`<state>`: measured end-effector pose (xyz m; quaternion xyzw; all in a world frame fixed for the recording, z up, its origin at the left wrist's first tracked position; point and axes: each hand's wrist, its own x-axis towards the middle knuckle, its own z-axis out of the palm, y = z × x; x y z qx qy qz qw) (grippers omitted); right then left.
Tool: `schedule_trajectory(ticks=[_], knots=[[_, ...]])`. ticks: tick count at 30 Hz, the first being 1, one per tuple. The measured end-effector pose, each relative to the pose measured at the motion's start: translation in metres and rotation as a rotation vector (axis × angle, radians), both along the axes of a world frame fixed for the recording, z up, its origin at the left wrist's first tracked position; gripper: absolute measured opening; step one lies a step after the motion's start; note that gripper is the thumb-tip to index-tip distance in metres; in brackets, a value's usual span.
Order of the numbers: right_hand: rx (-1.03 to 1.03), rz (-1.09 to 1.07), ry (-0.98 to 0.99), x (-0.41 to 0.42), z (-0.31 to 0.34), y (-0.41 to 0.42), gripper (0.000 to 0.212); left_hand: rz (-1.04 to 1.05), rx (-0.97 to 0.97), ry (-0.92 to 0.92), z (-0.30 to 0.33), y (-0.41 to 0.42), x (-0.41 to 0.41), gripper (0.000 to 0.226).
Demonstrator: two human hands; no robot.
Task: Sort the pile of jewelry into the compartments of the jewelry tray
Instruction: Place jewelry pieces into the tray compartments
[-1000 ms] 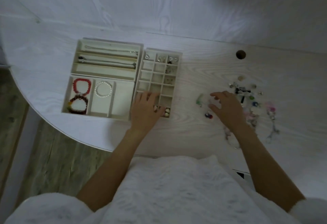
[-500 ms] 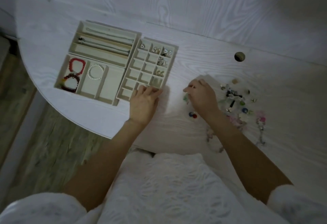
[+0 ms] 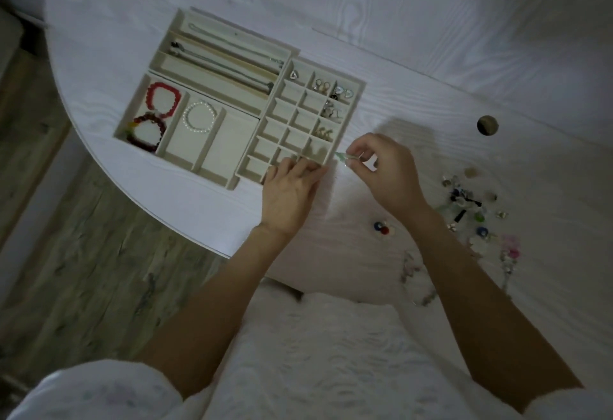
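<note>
**Op:** Since half a second ago, I see the right hand (image 3: 386,174) has left the loose jewelry pile (image 3: 471,210) and crossed toward the jewelry tray (image 3: 232,101); it now pinches a small pale green piece (image 3: 341,156) between thumb and fingertips, just beside the near right corner of the grid section.

**Desk:** And the other hand?

**Op:** I have the left hand (image 3: 290,192) lying flat, fingers straight and together, resting on the tray's near edge over the lowest grid cells. The two hands sit close together but do not touch; the green piece lies between them, slightly farther from the body.

**Desk:** What's in the tray?

**Op:** From here I count a red bead bracelet (image 3: 162,99) and a dark red bracelet (image 3: 146,132) sharing the left compartment, a pearl bracelet (image 3: 200,117) in the next one over. Thin chains (image 3: 225,61) lie in the long slots at the back. Small earrings or rings fill several cells along the grid's right column and top row; I cannot tell them apart. On the white table (image 3: 431,71), a red and blue piece (image 3: 382,227) sits apart from the pile, near the right wrist.
</note>
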<state>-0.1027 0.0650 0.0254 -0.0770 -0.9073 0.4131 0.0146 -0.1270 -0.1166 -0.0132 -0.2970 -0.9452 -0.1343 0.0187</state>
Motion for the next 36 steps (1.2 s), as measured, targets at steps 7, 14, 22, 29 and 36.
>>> schedule_trajectory(ticks=[7, 14, 22, 29, 36], knots=[[0.074, 0.010, -0.037, -0.027, -0.005, -0.024, 0.007, 0.010, 0.162, -0.072, -0.001, -0.016, -0.007, 0.027], [0.247, 0.019, -0.083, -0.044, -0.016, -0.035, 0.012, 0.123, 0.198, -0.096, -0.002, -0.045, -0.038, 0.024], [0.438, -0.049, 0.078, -0.030, -0.023, -0.034, 0.010, -0.016, 0.147, -0.105, -0.007, -0.024, -0.066, 0.016], [0.627, 0.053, 0.066, -0.038, -0.029, -0.046, 0.021, -0.160, -0.061, -0.118, -0.002, -0.022, -0.069, 0.029], [0.668, 0.068, 0.105, -0.032, -0.036, -0.044, 0.017, -0.181, -0.064, -0.073, 0.002, -0.022, -0.071, 0.025]])
